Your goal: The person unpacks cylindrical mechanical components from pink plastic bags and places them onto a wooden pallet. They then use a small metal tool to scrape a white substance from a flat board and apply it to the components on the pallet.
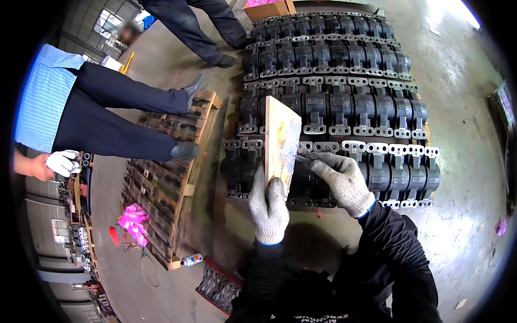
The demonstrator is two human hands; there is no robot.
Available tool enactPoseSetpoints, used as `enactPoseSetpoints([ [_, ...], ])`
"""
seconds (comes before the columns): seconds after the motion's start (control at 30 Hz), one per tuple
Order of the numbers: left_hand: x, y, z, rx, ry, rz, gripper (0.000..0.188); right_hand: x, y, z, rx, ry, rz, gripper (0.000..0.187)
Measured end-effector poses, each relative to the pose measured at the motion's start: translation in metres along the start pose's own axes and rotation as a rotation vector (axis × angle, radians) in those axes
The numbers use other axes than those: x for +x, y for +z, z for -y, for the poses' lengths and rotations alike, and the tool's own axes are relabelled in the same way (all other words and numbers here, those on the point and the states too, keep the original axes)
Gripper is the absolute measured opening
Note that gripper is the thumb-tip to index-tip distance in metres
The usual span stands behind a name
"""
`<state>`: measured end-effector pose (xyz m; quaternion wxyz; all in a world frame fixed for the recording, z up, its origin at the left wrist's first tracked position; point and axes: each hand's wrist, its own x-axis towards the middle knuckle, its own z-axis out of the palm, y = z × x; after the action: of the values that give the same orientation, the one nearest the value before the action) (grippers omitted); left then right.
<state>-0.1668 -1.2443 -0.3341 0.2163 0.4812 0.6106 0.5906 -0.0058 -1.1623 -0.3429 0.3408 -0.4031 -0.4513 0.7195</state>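
Note:
My left hand [269, 212], in a grey knitted glove, is closed around the lower end of a flat wooden board [284, 140]. The board is held up on a slant, its broad face stained yellow-brown and grey. My right hand [344, 180], gloved alike, is at the board's right edge with its fingers pinched together. A small dark piece seems to show at those fingertips, too unclear to name. Beneath and beyond both hands lie several rows of black track rollers [328, 107] with grey drilled mounting feet.
Left of the rollers, a slatted wooden pallet [156, 185] has a pink plastic bag [133, 223] and spray can [191, 260] beside it. A person in a blue shirt [46, 97] stands with feet on the pallet, holding white gloves [63, 162]. Another person's legs [186, 27] are farther back.

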Motion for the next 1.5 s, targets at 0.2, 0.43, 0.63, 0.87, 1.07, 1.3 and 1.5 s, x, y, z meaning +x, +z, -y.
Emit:
enactPoseSetpoints([
  [0.2, 0.001, 0.001, -0.007, -0.086, -0.028, -0.041, 0.041, 0.000, -0.002, 0.007, 0.205, 0.105, 0.025, 0.029],
  [0.43, 0.001, -0.001, -0.002, -0.042, -0.014, 0.010, 0.047, 0.002, -0.006, 0.005, 0.328, 0.195, 0.039, 0.023],
  [0.63, 0.002, 0.001, 0.002, -0.239, -0.133, -0.078, 0.048, 0.009, -0.015, -0.009, 0.471, 0.136, 0.102, 0.026],
  [0.87, 0.004, 0.001, 0.005, -0.584, -0.288, -0.179, 0.048, -0.001, 0.000, 0.004, 0.298, 0.155, 0.078, 0.031],
  [1.07, 0.009, 0.003, 0.019, -0.813, -0.380, -0.309, 0.050, -0.008, -0.029, 0.018, 0.246, 0.054, 0.068, 0.035],
  [1.3, 0.010, -0.003, 0.017, -0.955, -0.486, -0.480, 0.050, 0.053, -0.151, -0.009, -0.384, -0.098, -0.315, 0.035],
  [1.5, 0.009, -0.008, 0.013, -0.933, -0.462, -0.462, 0.050, 0.105, -0.209, -0.047, -0.668, -0.206, -0.437, 0.031],
])
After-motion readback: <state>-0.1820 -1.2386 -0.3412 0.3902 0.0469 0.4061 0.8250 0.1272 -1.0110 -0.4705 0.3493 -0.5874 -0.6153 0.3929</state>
